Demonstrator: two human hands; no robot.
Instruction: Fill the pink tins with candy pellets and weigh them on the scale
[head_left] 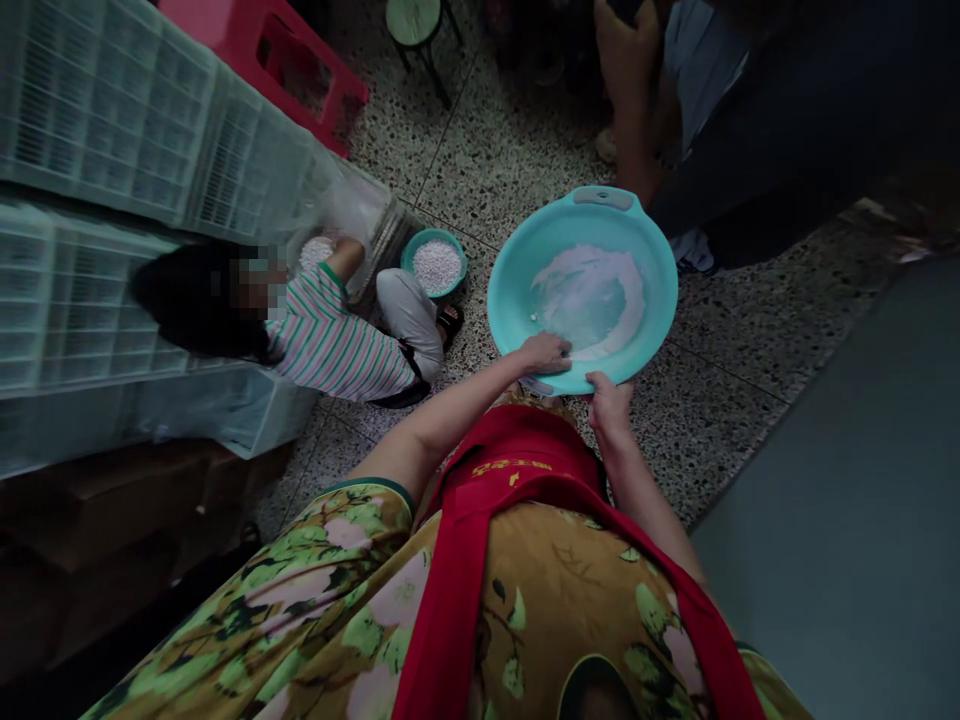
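A large turquoise basin (508, 280) sits in front of my body, with a ring of pale, whitish powder (630, 300) spread over its bottom. My left hand (546, 355) reaches over the near rim into the basin. Its fingers are bent but apart, near the powder's edge, with no object visible in them. At the near right rim, my right hand (610, 402) grips the basin, thumb over the edge and the other fingers mostly hidden below.
To the left a person in a striped shirt (345, 350) sits low beside a small bowl of pale pellets (437, 265). Stacked plastic crates (112, 110) line the left. A red stool (330, 85) and round stool (414, 20) stand beyond. Another person's arm (634, 110) is at upper right.
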